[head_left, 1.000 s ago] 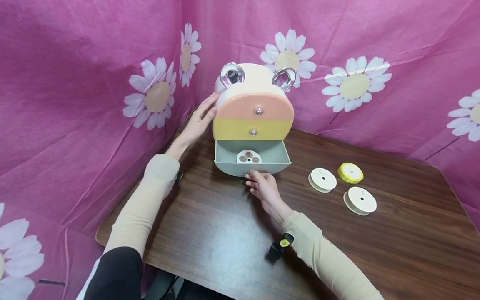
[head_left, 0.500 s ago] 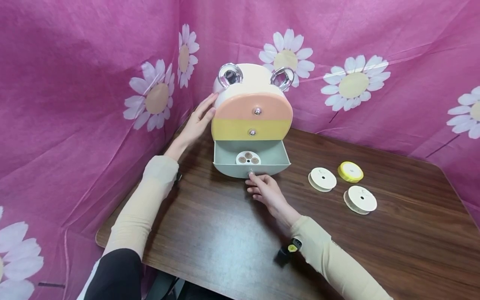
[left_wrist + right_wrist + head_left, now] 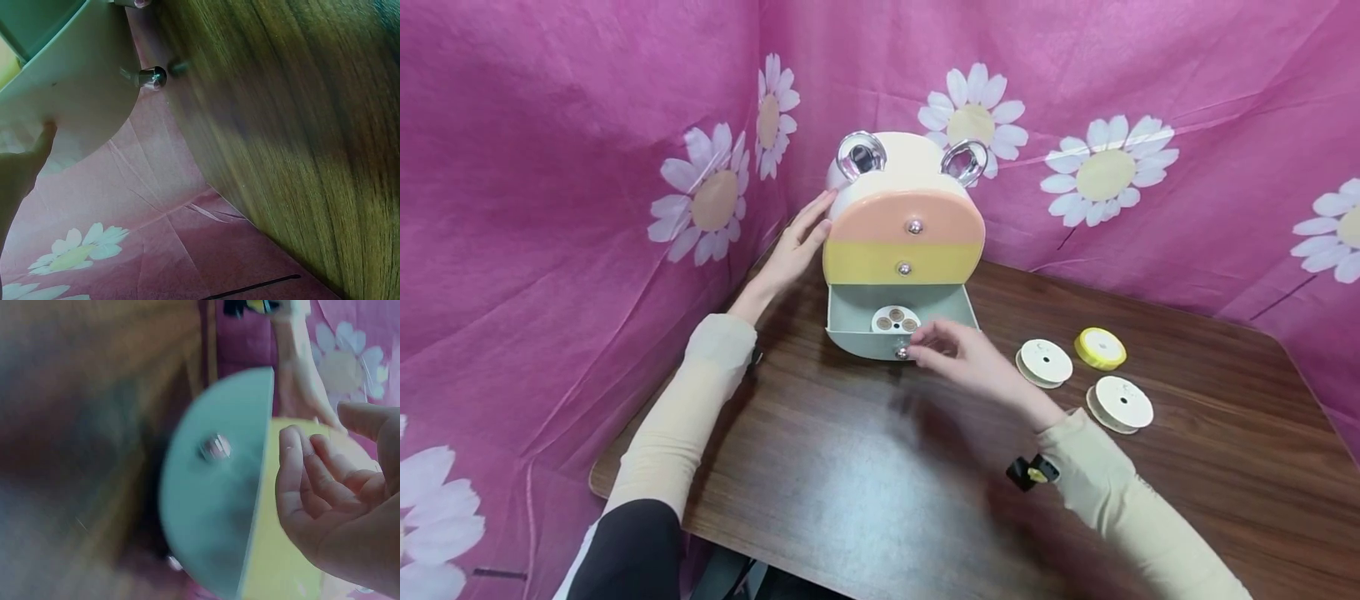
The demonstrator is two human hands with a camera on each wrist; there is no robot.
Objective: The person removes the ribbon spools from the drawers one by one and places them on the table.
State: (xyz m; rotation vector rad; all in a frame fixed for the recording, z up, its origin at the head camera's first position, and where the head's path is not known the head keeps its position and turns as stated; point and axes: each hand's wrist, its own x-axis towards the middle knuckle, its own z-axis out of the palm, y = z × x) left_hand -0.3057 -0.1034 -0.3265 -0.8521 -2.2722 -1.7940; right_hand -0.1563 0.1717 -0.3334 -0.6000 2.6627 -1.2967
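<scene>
A small drawer chest (image 3: 910,208) with a white top, two silver rings and peach, yellow and grey-green drawers stands on the table. Its grey-green bottom drawer (image 3: 853,343) is pulled out and holds a white disc (image 3: 886,327) with three brown round patches. My left hand (image 3: 790,252) rests against the chest's left side, fingers extended. Just right of the bottom drawer's silver knob (image 3: 902,354) is my right hand (image 3: 973,362). Its fingers are loosely bent and hold nothing; in the right wrist view the knob (image 3: 216,447) shows apart from the fingers.
To the right of the chest lie two white spools (image 3: 1045,363) (image 3: 1122,404) and a yellow-edged roll (image 3: 1101,348). A pink cloth (image 3: 1210,208) with daisies hangs behind and to the left of the brown wooden table (image 3: 820,467).
My right hand pulled the bottom drawer slightly further out, then let go of the knob and moved up and right. The left hand stays on the chest's side.
</scene>
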